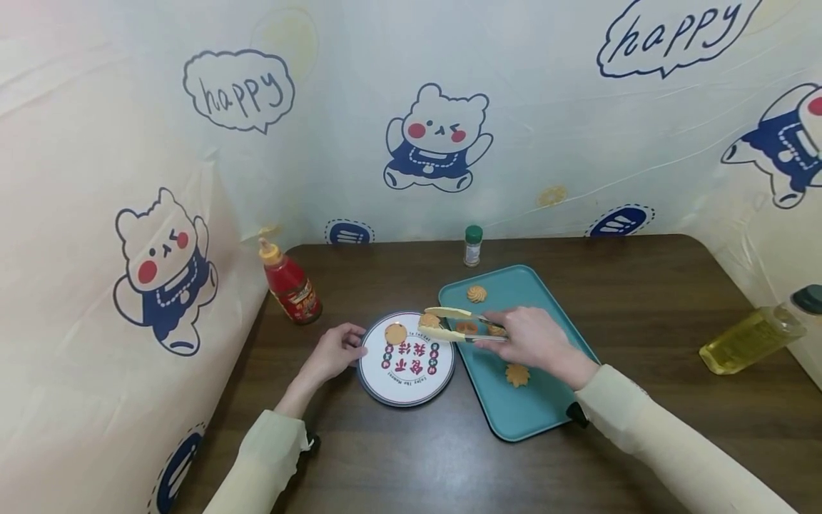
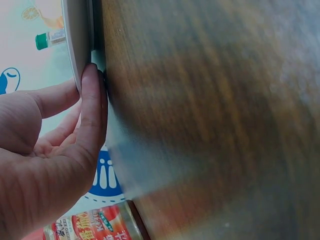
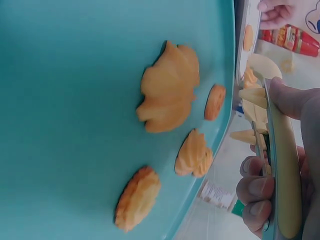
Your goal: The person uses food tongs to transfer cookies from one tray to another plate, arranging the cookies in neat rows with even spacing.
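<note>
My left hand pinches the left rim of a round white plate with printed characters. In the left wrist view, the thumb is on one face of the plate and fingers are on the other. A round cookie lies on the plate. My right hand grips a pair of tongs with cream-coloured ends. Between the tong tips is another cookie, over the plate's upper right edge. Several cookies lie on the teal tray, including a flower-shaped cookie and a swirled cookie.
A red sauce bottle with a yellow cap stands at the back left. Behind the tray is a small green-capped shaker. An oil bottle stands at the right. A printed cloth hangs around the brown table.
</note>
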Motion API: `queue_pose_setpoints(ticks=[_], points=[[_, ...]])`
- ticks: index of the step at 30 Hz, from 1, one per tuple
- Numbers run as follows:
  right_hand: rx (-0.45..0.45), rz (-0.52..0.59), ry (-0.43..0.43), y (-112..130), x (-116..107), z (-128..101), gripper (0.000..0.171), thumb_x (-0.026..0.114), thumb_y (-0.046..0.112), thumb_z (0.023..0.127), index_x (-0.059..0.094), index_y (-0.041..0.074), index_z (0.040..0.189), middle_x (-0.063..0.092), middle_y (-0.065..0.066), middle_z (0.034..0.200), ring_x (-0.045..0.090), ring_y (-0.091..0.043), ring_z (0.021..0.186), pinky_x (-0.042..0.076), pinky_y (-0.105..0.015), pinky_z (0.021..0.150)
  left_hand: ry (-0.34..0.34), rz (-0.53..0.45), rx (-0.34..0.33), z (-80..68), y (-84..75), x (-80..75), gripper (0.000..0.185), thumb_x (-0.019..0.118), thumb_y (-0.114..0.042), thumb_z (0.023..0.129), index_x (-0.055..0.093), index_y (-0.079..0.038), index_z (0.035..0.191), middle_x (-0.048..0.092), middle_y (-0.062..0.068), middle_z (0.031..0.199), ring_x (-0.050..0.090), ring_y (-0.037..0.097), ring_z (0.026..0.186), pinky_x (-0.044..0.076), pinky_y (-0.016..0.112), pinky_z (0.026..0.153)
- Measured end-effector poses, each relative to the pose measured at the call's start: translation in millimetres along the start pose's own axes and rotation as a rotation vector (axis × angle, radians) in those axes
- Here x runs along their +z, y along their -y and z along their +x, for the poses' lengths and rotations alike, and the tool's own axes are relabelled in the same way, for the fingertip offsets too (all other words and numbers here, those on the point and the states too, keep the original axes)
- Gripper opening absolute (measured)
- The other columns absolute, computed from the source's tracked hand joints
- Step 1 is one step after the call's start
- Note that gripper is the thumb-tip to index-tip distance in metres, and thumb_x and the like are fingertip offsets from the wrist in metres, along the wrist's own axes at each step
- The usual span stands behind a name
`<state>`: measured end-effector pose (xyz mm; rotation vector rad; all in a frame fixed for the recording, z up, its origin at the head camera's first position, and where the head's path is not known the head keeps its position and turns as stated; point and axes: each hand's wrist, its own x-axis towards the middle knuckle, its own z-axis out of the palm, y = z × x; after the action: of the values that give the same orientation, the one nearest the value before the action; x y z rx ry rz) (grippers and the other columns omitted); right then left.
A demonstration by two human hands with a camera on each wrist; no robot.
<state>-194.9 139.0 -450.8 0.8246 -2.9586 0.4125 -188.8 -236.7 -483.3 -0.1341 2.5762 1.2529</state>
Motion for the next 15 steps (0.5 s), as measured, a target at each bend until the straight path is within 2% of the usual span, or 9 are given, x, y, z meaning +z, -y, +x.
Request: queue_pose_setpoints(ticks=[15], points=[[-0.012, -0.054, 0.063, 15, 7, 10, 0.059, 0.069, 0.057, 0.087, 0.068, 0.015, 0.128, 0.043, 0.007, 0.055, 0.036, -0.01, 0.043, 0.028, -0.026, 0.039, 0.012, -0.007, 0.001, -1.8, -0.8, -1.7, 0.04, 0.072, -0.006, 0.091, 0.059, -0.001, 0.129, 0.062, 0.014, 0.104, 0.062, 0.022, 0.084, 0.06, 0.034, 0.075]])
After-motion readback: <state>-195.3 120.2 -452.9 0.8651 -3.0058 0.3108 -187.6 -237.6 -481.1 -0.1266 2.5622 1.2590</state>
